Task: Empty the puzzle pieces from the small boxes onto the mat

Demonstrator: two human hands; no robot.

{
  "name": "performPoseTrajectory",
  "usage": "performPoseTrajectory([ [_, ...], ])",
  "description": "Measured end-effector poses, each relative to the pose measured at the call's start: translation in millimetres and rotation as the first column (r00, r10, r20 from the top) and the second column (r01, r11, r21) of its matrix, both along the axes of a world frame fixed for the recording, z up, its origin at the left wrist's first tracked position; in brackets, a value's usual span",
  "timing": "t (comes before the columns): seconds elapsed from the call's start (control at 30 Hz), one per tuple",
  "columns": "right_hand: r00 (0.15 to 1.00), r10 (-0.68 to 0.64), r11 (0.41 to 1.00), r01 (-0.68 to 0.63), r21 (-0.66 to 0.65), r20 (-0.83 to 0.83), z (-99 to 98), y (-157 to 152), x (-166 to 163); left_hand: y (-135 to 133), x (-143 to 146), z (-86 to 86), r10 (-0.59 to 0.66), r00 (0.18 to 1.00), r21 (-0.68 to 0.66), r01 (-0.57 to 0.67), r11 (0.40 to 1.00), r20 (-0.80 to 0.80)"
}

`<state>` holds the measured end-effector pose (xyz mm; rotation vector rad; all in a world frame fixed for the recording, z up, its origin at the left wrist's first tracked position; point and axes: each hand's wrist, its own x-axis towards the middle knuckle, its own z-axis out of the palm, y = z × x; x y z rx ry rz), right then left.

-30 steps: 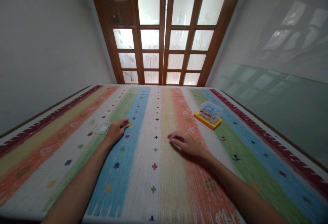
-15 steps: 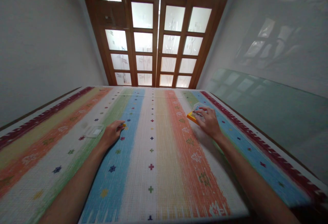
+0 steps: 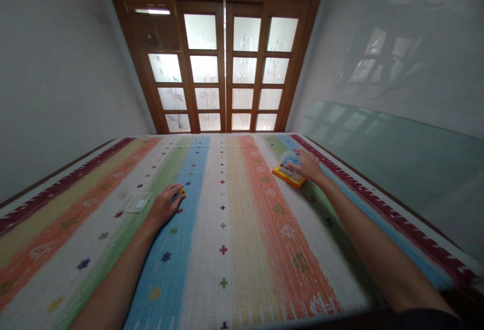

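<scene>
Over the blue stripe of the tablecloth, my left hand (image 3: 166, 203) is closed with its fingertips pinched on a small yellow piece (image 3: 182, 192); its kind is too small to make out. On the right, a flat box (image 3: 288, 176) with a yellow-orange rim and a clear, bluish upper part lies tilted towards me. The thumb and fingers of my right hand (image 3: 309, 165) are bent around the clear part at its far right side. What is printed or held inside the box is blurred. A clear plastic case (image 3: 136, 203) lies left of my left wrist.
The striped tablecloth (image 3: 245, 249) covers a long table. White walls rise on the left (image 3: 56, 68) and right, with a pale green glass panel (image 3: 378, 128) along the right one. Wooden doors with glass panes (image 3: 226, 68) stand beyond the far edge.
My right hand has shifted right and back across the box, so more of its yellow rim and front face shows. The left hand stays nearly in place. The camera view has tilted up slightly.
</scene>
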<state>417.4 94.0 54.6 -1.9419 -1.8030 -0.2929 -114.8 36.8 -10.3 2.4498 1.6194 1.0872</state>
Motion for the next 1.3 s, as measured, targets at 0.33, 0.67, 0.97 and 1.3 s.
performPoseTrajectory([
  [0.33,0.949,0.301,0.945,-0.285,0.159,-0.089,8.9,-17,-26,-6,16,4.7,-0.026,1.000,0.054,0.025,0.998,0.016],
  [0.67,0.477,0.878,0.464,-0.869,-0.172,-0.041,-30.8,-96,-151,-58,104,6.3,-0.449,0.888,-0.205,0.460,0.864,0.101],
  [0.97,0.425,0.784,0.582,-0.757,-0.298,0.453,-33.8,-121,-200,-58,112,0.0,-0.495,0.860,-0.169,0.510,0.843,0.125],
  [1.3,0.392,0.659,0.685,-0.664,-0.298,0.641,-38.1,-136,-229,-55,111,-0.2,-0.498,0.848,-0.208,0.528,0.824,0.180],
])
